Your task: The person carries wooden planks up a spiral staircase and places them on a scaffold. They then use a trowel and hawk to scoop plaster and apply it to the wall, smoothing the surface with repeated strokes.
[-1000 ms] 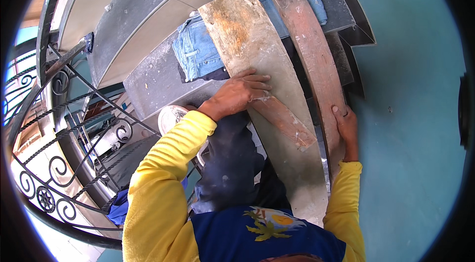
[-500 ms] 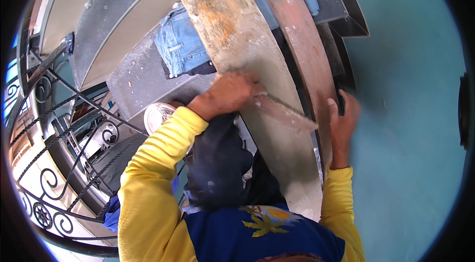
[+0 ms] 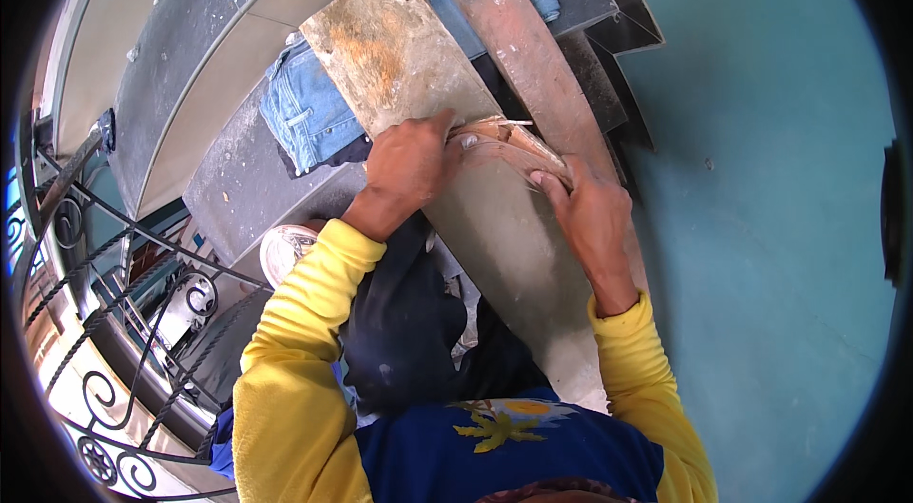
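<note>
My left hand [image 3: 407, 161] and my right hand [image 3: 594, 218] grip opposite ends of a short, reddish strip of wood [image 3: 521, 149], which is tilted over a wide, weathered pale board [image 3: 378, 56] and shows pale, rough splintered edges. My right thumb presses on its face. Beside the wide board, to the right, lies a long, narrow reddish board [image 3: 495, 23]. Folded blue denim [image 3: 300, 104] is under both boards. A round white lid or container [image 3: 283, 254] sits left of my left forearm, partly hidden.
Curved grey-tiled steps [image 3: 185, 56] with cream risers rise beyond the boards. A black scrolled metal railing [image 3: 162, 332] runs along the left, with cluttered objects seen through it. A blue-green painted surface [image 3: 770, 237] borders the steps on the right.
My right hand has left the long narrow board and moved left onto the short strip. Both hands have lifted and turned that strip, raising its right end farther up the wide board.
</note>
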Demonstrator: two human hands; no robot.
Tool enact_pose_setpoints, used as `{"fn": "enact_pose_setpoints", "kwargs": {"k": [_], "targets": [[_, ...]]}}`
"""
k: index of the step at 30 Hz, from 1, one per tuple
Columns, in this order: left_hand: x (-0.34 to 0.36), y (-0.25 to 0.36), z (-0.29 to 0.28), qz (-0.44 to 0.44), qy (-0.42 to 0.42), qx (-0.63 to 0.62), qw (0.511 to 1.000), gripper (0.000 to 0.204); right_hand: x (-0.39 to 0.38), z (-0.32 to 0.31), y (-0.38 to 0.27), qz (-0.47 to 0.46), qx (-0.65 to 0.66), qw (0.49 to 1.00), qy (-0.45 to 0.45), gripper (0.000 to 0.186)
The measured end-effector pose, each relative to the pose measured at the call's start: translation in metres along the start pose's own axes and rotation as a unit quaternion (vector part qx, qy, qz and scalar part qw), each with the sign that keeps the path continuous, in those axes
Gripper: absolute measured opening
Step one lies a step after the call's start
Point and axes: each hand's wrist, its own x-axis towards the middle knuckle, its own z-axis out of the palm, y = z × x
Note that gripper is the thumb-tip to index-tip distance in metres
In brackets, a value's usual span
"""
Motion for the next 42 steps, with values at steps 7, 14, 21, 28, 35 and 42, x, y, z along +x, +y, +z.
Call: {"fn": "enact_pose_setpoints", "kwargs": {"k": [7,14,21,28,35,42], "targets": [[0.002,0.001,0.002,-0.063,0.003,-0.146,0.987,0.037,0.010,-0.002,0.016,0.150,0.256,0.953,0.052,0.035],[0.006,-0.017,-0.005,-0.071,0.018,-0.236,0.969,0.046,0.022,0.016,0.032,0.239,0.389,0.885,0.090,0.022],[-0.018,-0.023,-0.028,-0.148,0.024,-0.389,0.909,0.044,0.054,0.042,0.021,0.157,0.384,0.900,0.136,0.019],[-0.019,-0.039,-0.027,-0.075,0.205,-0.342,0.914,0.028,0.065,0.032,0.006,-0.168,-0.019,0.970,0.172,0.026],[-0.032,-0.029,-0.041,-0.134,0.230,-0.349,0.899,0.020,0.084,0.021,-0.001,-0.126,0.026,0.970,0.208,0.032],[-0.075,-0.132,-0.033,-0.217,0.447,0.087,0.863,0.029,0.082,0.027,0.030,0.050,0.298,0.937,0.174,0.030]]}}
